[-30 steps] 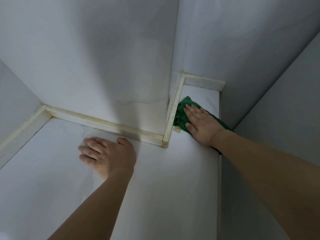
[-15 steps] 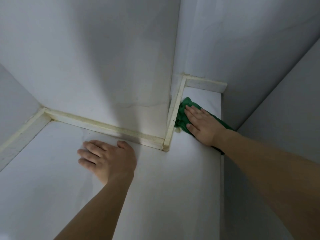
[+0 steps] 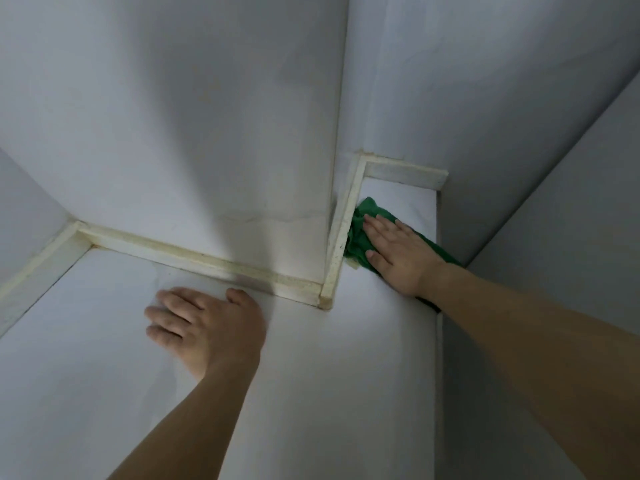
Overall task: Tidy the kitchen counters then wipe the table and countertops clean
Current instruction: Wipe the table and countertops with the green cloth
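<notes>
My left hand rests flat, fingers spread, on the smooth white countertop. Farther in, my right hand presses straight fingers onto the crumpled green cloth, touching the cream trim strip in the recess.

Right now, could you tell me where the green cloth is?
In the head view, the green cloth lies right of centre on the countertop, under the right hand, against the cream trim.

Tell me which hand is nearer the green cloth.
Right. The right hand presses flat on the green cloth beside the trim. The left hand rests flat on the counter, well apart from the cloth, past the wall corner.
</notes>
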Action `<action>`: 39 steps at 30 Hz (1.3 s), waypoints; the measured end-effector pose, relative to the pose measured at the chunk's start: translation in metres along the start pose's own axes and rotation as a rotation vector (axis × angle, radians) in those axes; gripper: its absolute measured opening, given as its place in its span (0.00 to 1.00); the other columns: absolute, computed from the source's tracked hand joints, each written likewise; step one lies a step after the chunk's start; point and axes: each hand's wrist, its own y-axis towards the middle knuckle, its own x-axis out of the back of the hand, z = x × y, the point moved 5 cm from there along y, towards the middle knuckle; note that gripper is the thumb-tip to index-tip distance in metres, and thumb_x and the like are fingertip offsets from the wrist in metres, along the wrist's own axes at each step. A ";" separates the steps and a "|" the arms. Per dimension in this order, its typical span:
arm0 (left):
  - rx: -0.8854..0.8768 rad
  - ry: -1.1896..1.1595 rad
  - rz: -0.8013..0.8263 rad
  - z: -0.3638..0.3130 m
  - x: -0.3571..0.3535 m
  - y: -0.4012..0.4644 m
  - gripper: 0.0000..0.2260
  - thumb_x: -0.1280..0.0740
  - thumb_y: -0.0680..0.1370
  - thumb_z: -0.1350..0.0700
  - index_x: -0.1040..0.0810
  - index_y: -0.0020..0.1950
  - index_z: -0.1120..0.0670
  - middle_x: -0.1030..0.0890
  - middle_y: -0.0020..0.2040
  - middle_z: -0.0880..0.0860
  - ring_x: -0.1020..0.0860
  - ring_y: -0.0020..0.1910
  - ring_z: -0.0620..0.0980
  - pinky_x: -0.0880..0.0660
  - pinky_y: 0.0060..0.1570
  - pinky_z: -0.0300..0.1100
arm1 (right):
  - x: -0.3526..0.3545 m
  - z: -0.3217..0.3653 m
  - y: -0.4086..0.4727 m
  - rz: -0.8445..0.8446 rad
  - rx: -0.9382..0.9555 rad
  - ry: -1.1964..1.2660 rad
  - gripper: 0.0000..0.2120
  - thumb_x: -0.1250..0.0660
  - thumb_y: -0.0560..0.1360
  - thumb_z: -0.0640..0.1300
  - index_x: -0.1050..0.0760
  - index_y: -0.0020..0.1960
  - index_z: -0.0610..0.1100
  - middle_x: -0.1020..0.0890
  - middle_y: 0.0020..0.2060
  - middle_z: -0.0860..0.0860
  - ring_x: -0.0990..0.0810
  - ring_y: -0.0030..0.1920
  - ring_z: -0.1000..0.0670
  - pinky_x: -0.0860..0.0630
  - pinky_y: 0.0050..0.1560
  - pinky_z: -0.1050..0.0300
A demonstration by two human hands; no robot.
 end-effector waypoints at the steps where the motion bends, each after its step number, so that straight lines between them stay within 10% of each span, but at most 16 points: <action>1: -0.005 -0.001 -0.001 0.000 0.000 0.000 0.35 0.54 0.80 0.44 0.58 0.78 0.67 0.55 0.79 0.64 0.57 0.78 0.64 0.58 0.76 0.58 | 0.003 -0.004 0.010 0.006 -0.022 -0.009 0.28 0.57 0.84 0.53 0.58 0.79 0.42 0.57 0.78 0.48 0.59 0.77 0.52 0.65 0.74 0.58; 39: 0.049 -0.239 -0.091 -0.027 -0.004 0.022 0.31 0.50 0.79 0.55 0.57 0.79 0.62 0.54 0.81 0.55 0.57 0.79 0.54 0.60 0.77 0.51 | 0.013 -0.053 0.090 -0.069 -0.131 -0.027 0.28 0.56 0.83 0.54 0.45 0.77 0.39 0.44 0.77 0.43 0.47 0.77 0.47 0.52 0.76 0.53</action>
